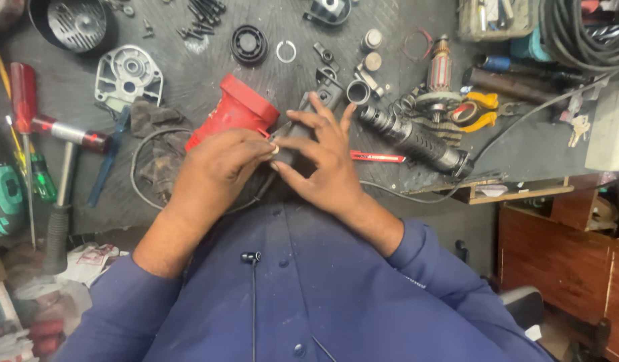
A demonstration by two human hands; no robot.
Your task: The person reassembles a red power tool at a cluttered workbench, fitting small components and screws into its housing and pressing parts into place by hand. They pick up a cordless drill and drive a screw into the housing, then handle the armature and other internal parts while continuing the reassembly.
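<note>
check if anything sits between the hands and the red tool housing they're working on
Nothing visible does. The left hand and right hand both rest directly on the red tool housing and its dark handle part; other parts lie farther back on the bench.

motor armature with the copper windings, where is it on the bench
In the head view the motor armature lies at upper right on the dark bench, above the black ribbed handle and just left of the yellow-handled pliers.
</note>
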